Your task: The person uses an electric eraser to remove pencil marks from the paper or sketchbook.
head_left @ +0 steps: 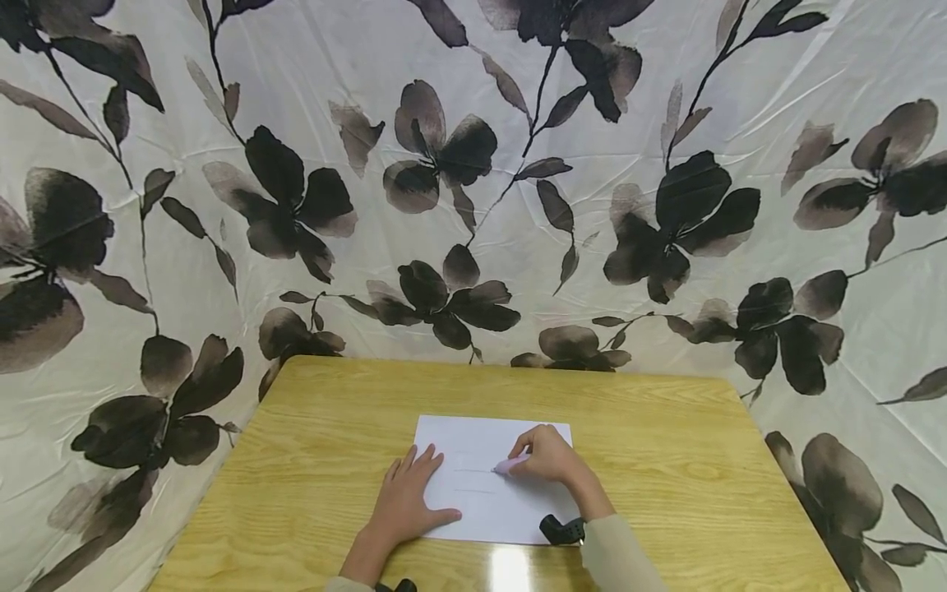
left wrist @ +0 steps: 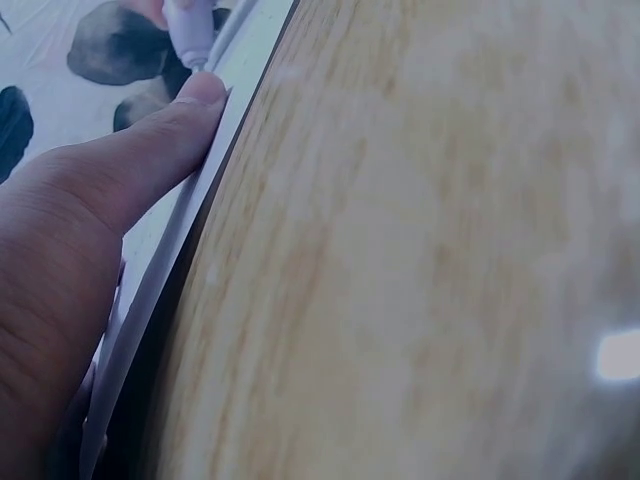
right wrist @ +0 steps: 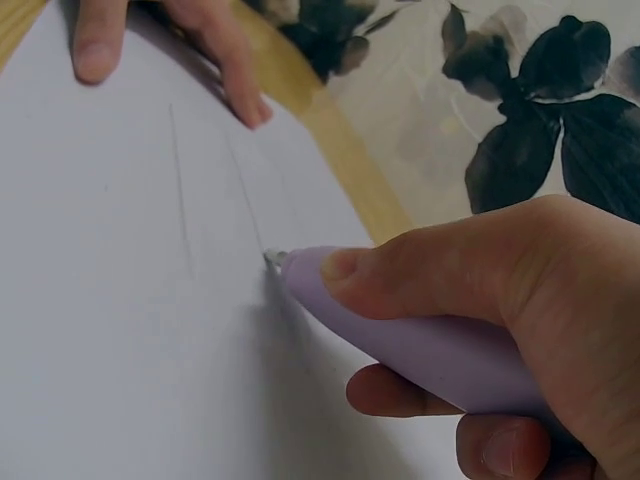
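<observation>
Seemingly mid-stroke, the right hand (head_left: 545, 457) pinches a lilac pen (right wrist: 430, 355) over the paper (head_left: 488, 522), tip at a thin line's (head_left: 470, 470) right end, while the left hand (head_left: 407, 501), fingers spread, rests across the paper's left edge, and continuing likely calls for steady pressure there.

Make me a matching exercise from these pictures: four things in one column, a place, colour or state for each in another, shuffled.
Things
1. Left hand
2. Right hand
3. Paper
4. Table

Descriptions
A. Yellowish, with wood grain
B. Gripping a lilac pen
C. Plain white background with thin lines
D. Resting, fingers spread

Pairs: 1-D, 2-B, 3-C, 4-A
</observation>
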Action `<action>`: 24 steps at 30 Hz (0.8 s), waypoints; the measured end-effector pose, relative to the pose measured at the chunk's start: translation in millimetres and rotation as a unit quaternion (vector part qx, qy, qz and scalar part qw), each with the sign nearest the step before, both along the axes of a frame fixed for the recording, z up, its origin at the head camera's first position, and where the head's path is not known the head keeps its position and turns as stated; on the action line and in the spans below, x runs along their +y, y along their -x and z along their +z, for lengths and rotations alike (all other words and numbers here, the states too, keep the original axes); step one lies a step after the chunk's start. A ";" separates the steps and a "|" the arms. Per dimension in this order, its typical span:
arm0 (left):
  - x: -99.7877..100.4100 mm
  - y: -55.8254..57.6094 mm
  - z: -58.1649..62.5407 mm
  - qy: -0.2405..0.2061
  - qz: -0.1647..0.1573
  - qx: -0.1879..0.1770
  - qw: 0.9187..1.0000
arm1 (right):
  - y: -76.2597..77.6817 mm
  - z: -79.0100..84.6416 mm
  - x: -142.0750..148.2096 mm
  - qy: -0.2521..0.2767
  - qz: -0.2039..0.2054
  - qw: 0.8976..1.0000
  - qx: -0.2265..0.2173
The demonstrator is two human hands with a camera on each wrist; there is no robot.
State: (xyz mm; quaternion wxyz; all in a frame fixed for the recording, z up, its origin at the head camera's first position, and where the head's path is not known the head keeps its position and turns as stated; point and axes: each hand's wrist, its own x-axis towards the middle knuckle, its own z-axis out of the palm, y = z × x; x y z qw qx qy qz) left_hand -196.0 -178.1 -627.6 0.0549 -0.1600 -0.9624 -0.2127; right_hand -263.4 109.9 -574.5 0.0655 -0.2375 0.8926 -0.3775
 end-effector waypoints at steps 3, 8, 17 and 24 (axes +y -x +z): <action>0.0 -0.2 -0.1 -0.002 -0.002 -0.002 1.000 | -0.6 -1.6 2.5 -0.009 -0.002 1.000 -0.001; 0.5 1.5 1.1 -0.005 -0.001 0.001 1.000 | 2.4 -0.7 1.4 -0.001 -0.003 1.000 -0.003; -0.6 0.8 0.2 -0.001 0.000 -0.004 1.000 | 5.2 -3.8 3.0 0.003 -0.002 1.000 -0.019; -1.3 -0.5 1.7 -0.011 -0.001 0.000 1.000 | 8.0 -5.0 4.9 0.008 0.006 1.000 -0.028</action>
